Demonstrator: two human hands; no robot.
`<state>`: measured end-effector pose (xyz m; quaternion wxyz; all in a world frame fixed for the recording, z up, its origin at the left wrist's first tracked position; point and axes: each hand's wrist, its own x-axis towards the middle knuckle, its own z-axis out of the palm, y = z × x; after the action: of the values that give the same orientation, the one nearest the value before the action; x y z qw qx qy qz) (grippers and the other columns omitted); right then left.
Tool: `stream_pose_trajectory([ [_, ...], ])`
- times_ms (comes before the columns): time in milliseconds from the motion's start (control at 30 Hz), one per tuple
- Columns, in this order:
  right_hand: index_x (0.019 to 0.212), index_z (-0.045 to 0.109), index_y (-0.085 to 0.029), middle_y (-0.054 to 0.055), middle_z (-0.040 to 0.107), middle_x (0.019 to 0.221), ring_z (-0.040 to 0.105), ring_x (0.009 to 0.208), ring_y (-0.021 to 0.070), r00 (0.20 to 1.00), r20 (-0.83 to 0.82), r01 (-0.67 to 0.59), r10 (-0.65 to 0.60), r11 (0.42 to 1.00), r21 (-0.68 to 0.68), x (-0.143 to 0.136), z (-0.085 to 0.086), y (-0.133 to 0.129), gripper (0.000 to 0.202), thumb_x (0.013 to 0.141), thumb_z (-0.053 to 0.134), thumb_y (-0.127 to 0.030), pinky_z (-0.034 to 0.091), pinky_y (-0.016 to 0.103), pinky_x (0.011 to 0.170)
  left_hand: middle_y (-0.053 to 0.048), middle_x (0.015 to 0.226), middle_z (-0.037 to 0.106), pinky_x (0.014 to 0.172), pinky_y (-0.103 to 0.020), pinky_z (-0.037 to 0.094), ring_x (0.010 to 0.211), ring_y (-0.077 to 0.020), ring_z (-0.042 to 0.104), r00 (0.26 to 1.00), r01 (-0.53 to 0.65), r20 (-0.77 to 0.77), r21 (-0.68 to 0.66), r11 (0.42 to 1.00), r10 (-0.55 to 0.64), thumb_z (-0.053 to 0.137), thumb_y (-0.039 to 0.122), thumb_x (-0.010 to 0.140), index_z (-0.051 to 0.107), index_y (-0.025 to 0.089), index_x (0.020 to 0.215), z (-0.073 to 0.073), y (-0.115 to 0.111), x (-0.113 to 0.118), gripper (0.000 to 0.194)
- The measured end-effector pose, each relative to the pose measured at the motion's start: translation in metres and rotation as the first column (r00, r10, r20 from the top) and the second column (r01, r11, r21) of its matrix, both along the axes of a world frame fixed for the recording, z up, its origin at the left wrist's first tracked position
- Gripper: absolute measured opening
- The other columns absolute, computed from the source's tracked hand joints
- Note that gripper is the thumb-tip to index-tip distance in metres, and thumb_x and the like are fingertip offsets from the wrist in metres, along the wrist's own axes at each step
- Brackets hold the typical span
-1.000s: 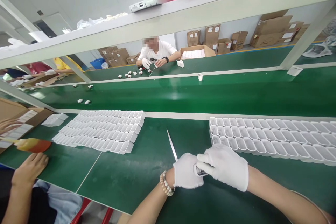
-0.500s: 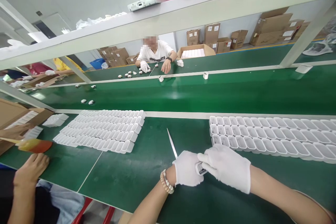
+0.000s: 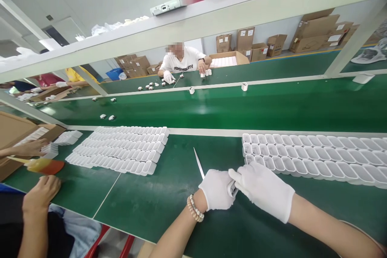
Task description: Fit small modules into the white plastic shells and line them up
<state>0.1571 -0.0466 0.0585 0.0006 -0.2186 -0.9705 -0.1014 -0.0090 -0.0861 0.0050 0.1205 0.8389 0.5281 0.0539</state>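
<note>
My left hand [image 3: 216,190], white-gloved with a beaded bracelet at the wrist, is closed round a small white plastic housing [image 3: 232,189]. Part of the housing's opening shows between the hands, with something grey inside. My gloved right hand [image 3: 263,188] has its thumb and fingers closed at the same housing from the right. Whether those fingers also hold a small part is hidden. Beyond my left hand, a slim white pointed tool [image 3: 198,163] lies on the green table [image 3: 163,205], its near end reaching the glove.
Rows of white housings stand at the right [image 3: 311,159] and left [image 3: 121,151]. Behind them runs a green conveyor belt [image 3: 217,109] carrying a few small parts. A neighbour's hand [image 3: 42,191] rests at far left; a co-worker [image 3: 184,62] sits opposite. A shelf [image 3: 181,28] crosses overhead.
My hands stay together on the housing, which has tilted slightly. White pieces on the belt have shifted right. The co-worker opposite has moved one hand right, to white pieces there.
</note>
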Motion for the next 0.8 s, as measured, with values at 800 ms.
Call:
stream_pose_trajectory([
  [800, 0.060, 0.065, -0.020, 0.000, 0.067, 0.058, 0.052, 0.047, 0.0132, 0.917, -0.080, -0.396, 0.392, 0.861, -0.320, -0.052, -0.105, -0.049, 0.018, 0.076, 0.068, -0.028, 0.019, 0.030, 0.046, -0.003, 0.084, 0.067, 0.078, -0.031, 0.053, 0.073, -0.0159, 0.063, 0.694, -0.565, 0.515, -0.044, 0.824, 0.503, 0.059, 0.026, 0.078, 0.069, 0.019, 0.095, -0.009, 0.015, -0.021, 0.021],
])
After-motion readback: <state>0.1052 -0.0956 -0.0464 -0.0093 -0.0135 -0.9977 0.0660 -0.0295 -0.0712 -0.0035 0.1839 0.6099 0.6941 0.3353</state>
